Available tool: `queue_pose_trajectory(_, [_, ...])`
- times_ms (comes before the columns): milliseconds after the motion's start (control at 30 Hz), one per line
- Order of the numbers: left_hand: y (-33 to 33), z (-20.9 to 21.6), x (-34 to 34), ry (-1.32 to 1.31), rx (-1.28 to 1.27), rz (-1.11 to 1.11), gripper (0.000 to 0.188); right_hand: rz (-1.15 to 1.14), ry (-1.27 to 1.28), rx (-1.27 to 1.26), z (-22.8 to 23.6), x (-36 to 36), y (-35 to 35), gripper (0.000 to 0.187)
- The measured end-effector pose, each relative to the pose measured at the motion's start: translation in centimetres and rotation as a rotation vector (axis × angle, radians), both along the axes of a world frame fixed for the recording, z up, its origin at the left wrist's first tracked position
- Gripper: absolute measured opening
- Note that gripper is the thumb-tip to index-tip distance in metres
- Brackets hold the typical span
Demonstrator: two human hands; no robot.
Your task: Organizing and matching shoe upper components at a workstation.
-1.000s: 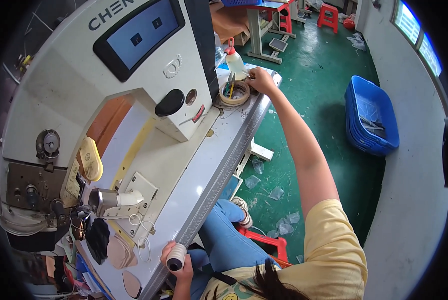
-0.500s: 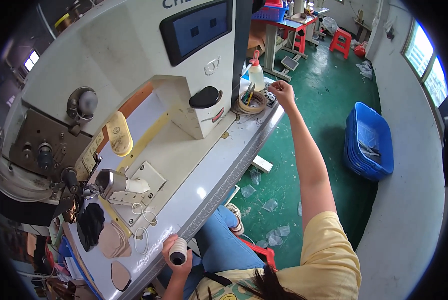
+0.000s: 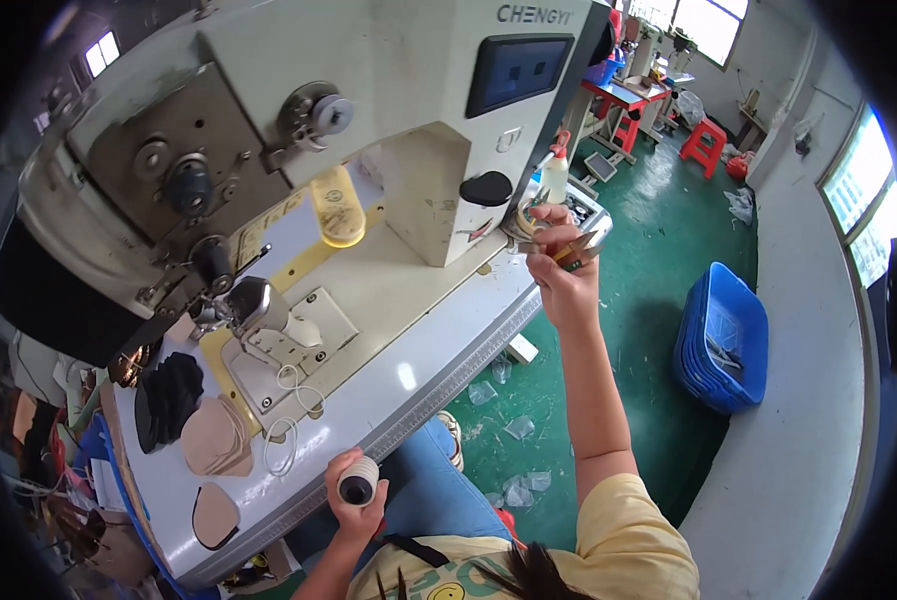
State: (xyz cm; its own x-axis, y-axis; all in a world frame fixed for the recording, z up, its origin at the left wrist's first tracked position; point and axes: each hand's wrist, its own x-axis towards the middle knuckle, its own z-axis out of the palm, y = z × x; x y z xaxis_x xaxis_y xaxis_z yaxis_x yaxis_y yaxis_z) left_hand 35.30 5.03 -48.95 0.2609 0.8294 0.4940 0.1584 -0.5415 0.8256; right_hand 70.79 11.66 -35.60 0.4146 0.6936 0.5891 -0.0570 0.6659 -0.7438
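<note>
My left hand is closed around a cream thread spool, its dark hollow end tilted toward me, near the table's front edge. My right hand, beyond the table's right front edge, is closed on a small tool with yellow and dark parts; the fingers cover much of it, so its kind is unclear. Just behind that hand stand a bottle with a red cap and a tray of small parts. A loose white cord lies on the table by the sewing machine's work plate.
Flat beige pieces and black pieces are stacked at the table's left, with one dark-edged beige piece nearer me. Stacked blue bins stand on the green floor at right. Clear plastic scraps litter the floor. A red stool stands farther back.
My right hand has come back from the tray area toward me, now with a small tool in its fingers. My left hand still holds the spool. The view has shifted left.
</note>
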Motion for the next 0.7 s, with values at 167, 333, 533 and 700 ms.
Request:
queue_pose_trajectory(167, [-1.9, 1.6, -2.6, 0.161, 0.125, 0.121, 0.05, 0.275, -0.01, -0.01, 0.2, -4.3, 0.8, 0.02])
queue_pose_trajectory(333, [-3.5, 1.5, -6.4, 0.19, 0.048, 0.302, 0.054, 0.435, -0.052, -0.442, -0.4, -8.3, 1.7, 0.021])
queue_pose_trajectory(533, [-4.3, 1.0, -10.7, 0.076, -0.084, 0.399, 0.052, 0.582, -0.581, -0.85, -6.6, -14.4, 3.9, 0.016])
queue_pose_trajectory(700, [-4.9, 1.3, -12.7, 0.003, -0.094, 0.454, 0.052, 0.162, -1.056, -0.559, -8.1, -15.7, 4.3, 0.022])
